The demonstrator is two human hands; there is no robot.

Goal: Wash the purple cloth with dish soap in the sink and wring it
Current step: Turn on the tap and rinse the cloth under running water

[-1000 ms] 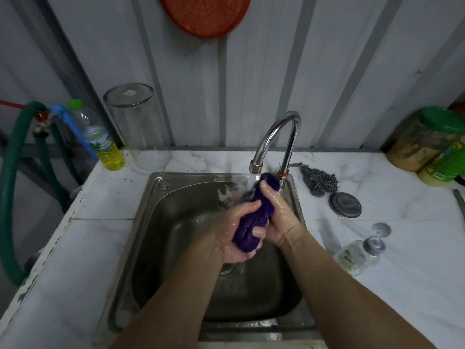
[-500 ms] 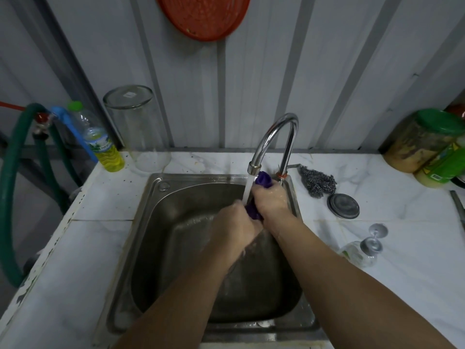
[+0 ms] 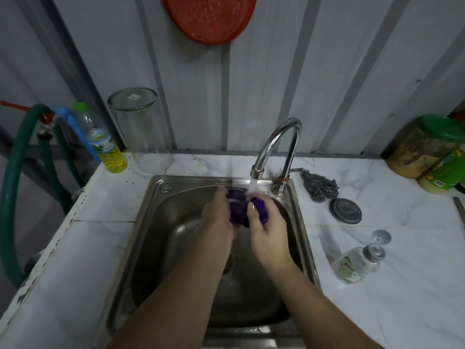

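Note:
The purple cloth (image 3: 240, 210) is bunched up between both of my hands over the steel sink (image 3: 151, 222), right under the running stream from the curved tap (image 3: 279, 144). My left hand (image 3: 219, 215) grips its left side and my right hand (image 3: 266, 230) grips its right side, thumb across the cloth. Most of the cloth is hidden by my fingers. A bottle of yellow dish soap (image 3: 105, 144) with a green cap stands at the counter's back left corner.
An upturned glass jar (image 3: 141, 127) stands behind the sink. A steel scourer (image 3: 320, 185), a round lid (image 3: 345, 210) and a small bottle lying on its side (image 3: 354, 264) are on the right counter. Green-lidded jars (image 3: 427, 147) sit far right. A green hose (image 3: 15, 185) hangs left.
My hands have shifted back towards the tap's outlet and spread apart a little, so more of the cloth shows between them under the water. The view tilted slightly.

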